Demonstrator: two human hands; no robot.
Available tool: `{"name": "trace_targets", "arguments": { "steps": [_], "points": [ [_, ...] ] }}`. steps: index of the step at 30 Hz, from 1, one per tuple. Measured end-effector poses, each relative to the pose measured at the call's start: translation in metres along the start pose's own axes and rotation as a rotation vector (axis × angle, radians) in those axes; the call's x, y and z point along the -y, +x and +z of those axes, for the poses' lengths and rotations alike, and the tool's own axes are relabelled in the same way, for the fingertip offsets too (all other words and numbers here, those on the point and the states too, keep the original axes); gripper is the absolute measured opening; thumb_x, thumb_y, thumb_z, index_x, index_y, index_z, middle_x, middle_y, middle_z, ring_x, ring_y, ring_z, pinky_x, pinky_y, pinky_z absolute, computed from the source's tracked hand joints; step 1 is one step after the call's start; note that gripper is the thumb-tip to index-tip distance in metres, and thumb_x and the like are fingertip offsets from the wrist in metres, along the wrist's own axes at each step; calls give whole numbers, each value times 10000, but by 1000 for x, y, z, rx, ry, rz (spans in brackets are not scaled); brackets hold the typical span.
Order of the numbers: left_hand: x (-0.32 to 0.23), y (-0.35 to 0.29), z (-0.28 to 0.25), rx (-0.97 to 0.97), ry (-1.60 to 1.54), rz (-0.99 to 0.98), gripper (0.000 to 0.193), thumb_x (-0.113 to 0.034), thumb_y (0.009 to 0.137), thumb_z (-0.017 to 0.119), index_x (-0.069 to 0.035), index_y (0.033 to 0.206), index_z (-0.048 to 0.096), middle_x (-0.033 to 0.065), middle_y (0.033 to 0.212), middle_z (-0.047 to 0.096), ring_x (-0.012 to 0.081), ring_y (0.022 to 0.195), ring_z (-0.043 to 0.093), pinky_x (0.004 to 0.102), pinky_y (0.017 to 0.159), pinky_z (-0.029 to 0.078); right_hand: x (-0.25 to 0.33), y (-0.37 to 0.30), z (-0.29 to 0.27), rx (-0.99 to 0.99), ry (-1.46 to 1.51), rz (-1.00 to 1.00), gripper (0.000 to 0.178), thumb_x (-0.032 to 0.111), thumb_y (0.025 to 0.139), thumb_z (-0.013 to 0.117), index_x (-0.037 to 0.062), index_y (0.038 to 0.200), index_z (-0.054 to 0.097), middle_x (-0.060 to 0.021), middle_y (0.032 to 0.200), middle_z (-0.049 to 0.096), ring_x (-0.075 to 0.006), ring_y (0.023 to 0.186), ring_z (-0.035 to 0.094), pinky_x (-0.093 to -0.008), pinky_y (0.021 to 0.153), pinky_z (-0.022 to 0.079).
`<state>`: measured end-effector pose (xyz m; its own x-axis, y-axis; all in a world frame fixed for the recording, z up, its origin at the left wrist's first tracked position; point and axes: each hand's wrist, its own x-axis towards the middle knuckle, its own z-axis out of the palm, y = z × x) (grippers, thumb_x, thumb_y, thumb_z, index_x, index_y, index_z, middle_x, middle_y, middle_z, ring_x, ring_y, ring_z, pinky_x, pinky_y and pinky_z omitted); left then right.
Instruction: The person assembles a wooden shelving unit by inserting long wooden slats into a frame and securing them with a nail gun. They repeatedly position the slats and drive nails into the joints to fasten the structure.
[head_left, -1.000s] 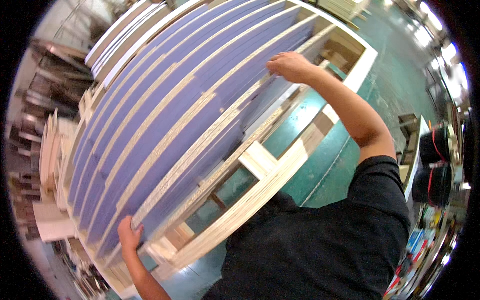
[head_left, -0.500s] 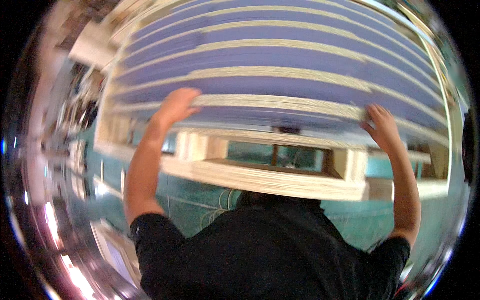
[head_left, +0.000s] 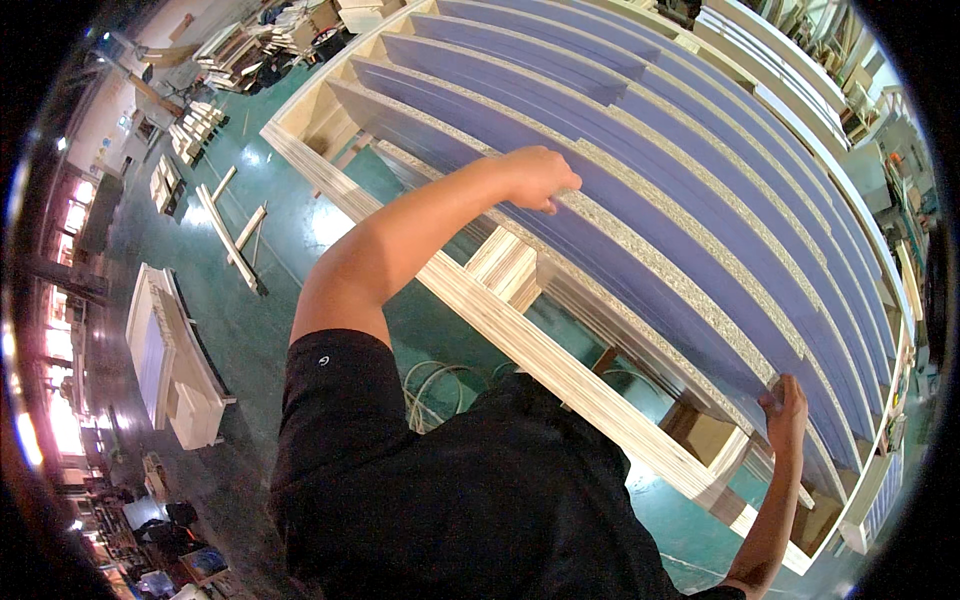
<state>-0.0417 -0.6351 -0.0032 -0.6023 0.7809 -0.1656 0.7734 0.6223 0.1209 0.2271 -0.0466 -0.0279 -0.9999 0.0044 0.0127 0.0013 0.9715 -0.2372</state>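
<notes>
Two arms (head_left: 400, 240) wide apart, left hand (head_left: 538, 178) and right hand (head_left: 788, 412) with fingers (head_left: 566, 177) curled over one panel (head_left: 668, 283)

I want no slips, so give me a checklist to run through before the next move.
1. Left hand at the near panel's top edge: ok.
2. Right hand at the same edge, farther along: ok.
3. Both grips firm: cannot tell, the undersides of the fingers are hidden.
4. Other panels set side by side within the frame: ok.
5. Floor by the body free of trip hazards: not ok, cord loops lie there.
6. Feet well planted: cannot tell, they are out of sight.
</notes>
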Motion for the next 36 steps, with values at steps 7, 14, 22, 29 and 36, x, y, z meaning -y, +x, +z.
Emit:
{"name": "trace_targets", "arguments": {
  "steps": [7, 14, 22, 29, 36],
  "points": [
    [5, -1, 4, 2, 7, 8, 399, -264, 801, 845, -77, 1094, 648, 154, 1055, 721, 402, 1056, 679, 532, 862, 546, 8, 9, -4, 74, -14, 39, 532, 91, 762, 834, 2, 1224, 587, -204, 1095, 655, -442, 1069, 615, -508, 924, 482],
    [1, 1, 6, 9, 42, -3, 375, -281, 812, 839, -69, 1064, 660, 149, 975, 738, 389, 1007, 707, 517, 833, 566, 0, -3, 3, 61, -119, 93, 611, 81, 746, 849, 19, 1296, 590, -208, 1169, 668, -440, 1115, 621, -498, 962, 489],
    [-6, -1, 3, 5, 10, -57, 376, -237, 790, 852, -77, 1068, 655, 172, 997, 730, 412, 1005, 693, 537, 826, 550, 8, 16, -16, 250, 16, 152, 584, 30, 735, 842, 17, 1273, 617, -214, 1184, 671, -414, 1090, 652, -447, 925, 523],
    [-16, 7, 7, 44, 94, -224, 433, -177, 779, 837, -120, 1170, 660, 155, 1050, 731, 406, 1066, 678, 538, 900, 537, -11, 1, -4, -55, 126, -211, 486, 36, 719, 862, 8, 1157, 653, -182, 944, 679, -380, 898, 688, -450, 773, 531],
    [-38, 12, 7, 77, 135, -431, 517, -110, 817, 769, -191, 1313, 647, 126, 1254, 701, 373, 1264, 612, 693, 1118, 358, 5, 11, -13, -87, -132, -256, 408, 305, 687, 911, 37, 899, 689, -147, 877, 700, -385, 851, 687, -459, 734, 527]
  ]
}}
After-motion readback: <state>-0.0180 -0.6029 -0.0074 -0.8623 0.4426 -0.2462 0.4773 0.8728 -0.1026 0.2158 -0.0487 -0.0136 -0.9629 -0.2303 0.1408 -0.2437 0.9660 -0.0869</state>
